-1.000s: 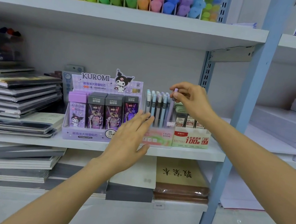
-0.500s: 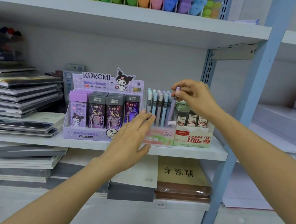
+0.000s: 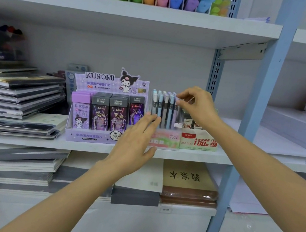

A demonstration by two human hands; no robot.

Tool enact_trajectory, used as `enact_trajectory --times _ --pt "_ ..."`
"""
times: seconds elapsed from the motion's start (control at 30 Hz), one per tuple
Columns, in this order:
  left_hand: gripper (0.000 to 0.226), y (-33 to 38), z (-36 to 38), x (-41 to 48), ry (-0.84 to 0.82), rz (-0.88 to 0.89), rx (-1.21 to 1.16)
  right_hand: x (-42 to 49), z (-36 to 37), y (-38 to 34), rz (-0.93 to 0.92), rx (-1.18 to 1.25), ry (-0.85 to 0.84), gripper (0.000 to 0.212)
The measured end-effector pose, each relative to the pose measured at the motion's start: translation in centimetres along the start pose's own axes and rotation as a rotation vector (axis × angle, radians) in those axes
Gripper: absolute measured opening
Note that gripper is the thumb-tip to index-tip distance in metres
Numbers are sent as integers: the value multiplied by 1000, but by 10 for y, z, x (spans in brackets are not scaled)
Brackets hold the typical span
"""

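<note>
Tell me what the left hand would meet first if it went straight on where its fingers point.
Probably the front of the pencil box; the left hand points at it, though depth is unclear.

Glossy printed cardboard display box (image 3: 102,139), smooth matt plastic pencils (image 3: 162,109), matt painted metal shelf (image 3: 192,155)
</note>
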State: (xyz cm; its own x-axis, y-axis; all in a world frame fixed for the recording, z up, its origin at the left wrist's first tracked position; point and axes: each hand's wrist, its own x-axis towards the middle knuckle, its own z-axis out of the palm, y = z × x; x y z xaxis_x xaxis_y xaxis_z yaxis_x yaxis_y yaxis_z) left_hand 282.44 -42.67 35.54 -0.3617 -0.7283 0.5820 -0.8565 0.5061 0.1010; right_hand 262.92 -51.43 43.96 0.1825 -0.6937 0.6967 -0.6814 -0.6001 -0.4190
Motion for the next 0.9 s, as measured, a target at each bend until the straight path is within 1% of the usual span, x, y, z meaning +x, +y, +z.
enact_trajectory --times 0.07,0.1,0.17,0.23,0.3,0.37,0.47,0.53,0.63,0.7,0.8,0.83,0.9 --pt "73 2 1 -4 37 10 -19 -9 -5 -9 -53 5 49 16" --pt "70 4 2 -9 77 18 -29 -17 -7 -15 -87 45 62 15" --pt "61 5 9 -23 188 28 -42 -45 -3 -29 -142 170 28 11" --pt "49 4 28 -47 298 0 -68 -82 13 -39 -186 289 -102 10" --pt "40 0 54 -79 307 -75 -101 -121 39 -42 -213 351 -298 10" --pt "33 -8 88 -117 215 -154 -122 -159 74 -35 -172 359 -507 11" --pt "31 -24 139 -184 6 -248 -169 -214 137 -7 0 368 -790 10" --pt "33 -35 170 -235 -184 -308 -201 -252 180 20 122 339 -980 10" --pt "40 -44 208 -305 -491 -401 -174 -315 234 61 207 203 -1252 21" --pt "47 -47 227 -345 -686 -447 -104 -359 260 85 254 107 -1361 26" --pt "54 -47 242 -386 -932 -431 -31 -424 284 108 331 -42 -1466 36" --pt "56 -46 245 -394 -941 -405 -12 -444 289 112 365 -80 -1475 42" --pt "59 -47 250 -403 -864 -365 44 -478 295 115 387 -180 -1461 54"
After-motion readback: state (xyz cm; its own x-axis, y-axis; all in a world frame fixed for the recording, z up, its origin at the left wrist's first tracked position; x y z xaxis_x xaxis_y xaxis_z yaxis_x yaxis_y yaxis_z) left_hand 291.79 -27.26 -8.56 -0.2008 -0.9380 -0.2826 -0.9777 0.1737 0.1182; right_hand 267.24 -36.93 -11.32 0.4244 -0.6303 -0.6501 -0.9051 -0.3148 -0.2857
